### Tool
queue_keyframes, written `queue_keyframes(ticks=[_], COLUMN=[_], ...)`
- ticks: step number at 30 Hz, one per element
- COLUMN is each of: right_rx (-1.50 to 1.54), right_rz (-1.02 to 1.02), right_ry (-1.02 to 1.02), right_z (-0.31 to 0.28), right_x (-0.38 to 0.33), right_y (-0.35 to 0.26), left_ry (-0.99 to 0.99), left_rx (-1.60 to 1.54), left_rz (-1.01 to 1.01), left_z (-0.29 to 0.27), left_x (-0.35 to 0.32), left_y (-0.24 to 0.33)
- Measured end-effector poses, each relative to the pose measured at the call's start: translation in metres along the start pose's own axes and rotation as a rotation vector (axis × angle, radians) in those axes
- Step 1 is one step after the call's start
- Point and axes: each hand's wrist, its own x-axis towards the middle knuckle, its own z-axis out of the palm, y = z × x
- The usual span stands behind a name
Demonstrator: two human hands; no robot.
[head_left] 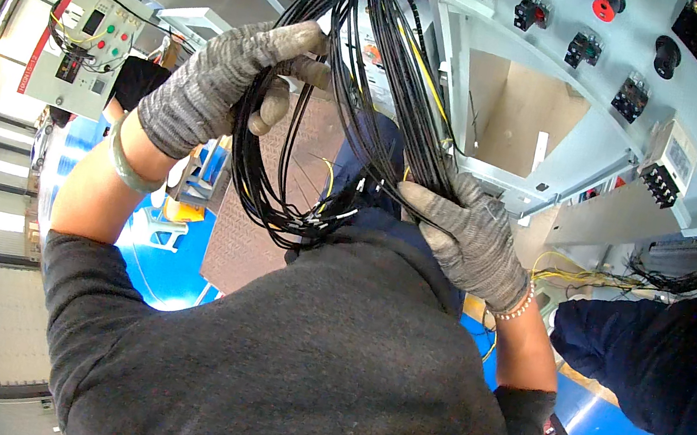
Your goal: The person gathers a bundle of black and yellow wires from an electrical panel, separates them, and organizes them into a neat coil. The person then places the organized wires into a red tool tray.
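A thick bundle of black wires (405, 72) hangs down from the cabinet frame at the top middle and loops in front of my body. My left hand (239, 72), in a grey knit glove, curls around the left side of the loop. Lower down, my right hand (467, 234), gloved alike, closes around the right-hand strands. A yellow wire (428, 82) runs among the black ones. The loose wire ends (315, 219), with small white tips, gather at the bottom of the loop near my waist.
A grey metal cabinet panel (527, 53) with switches and terminals spans the top right. At the right, another person's dark sleeve (650, 359) reaches in near yellow and black wires (581, 275). A control panel (85, 45) stands at left. Below are a brown board (252, 238) and blue floor (181, 267).
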Motion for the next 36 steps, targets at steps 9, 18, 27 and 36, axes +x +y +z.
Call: queue_keyframes(ticks=[9, 18, 27, 36], right_rx=[0.055, 0.014, 0.094, -0.230], right_rz=[0.145, 0.184, 0.214, -0.029], right_ry=[-0.055, 0.092, 0.299, 0.550], right_z=[-0.004, 0.013, 0.033, 0.025], right_x=[0.005, 0.010, 0.059, 0.086], right_y=[-0.010, 0.014, 0.002, -0.026], left_ry=[-0.032, -0.082, -0.033, -0.030], left_rx=[0.094, -0.051, -0.113, -0.208], left_rz=[0.019, -0.017, -0.001, 0.028], left_z=[0.001, -0.003, -0.001, 0.010], left_x=[0.004, 0.004, 0.006, 0.004], left_y=[-0.004, -0.005, -0.002, 0.028])
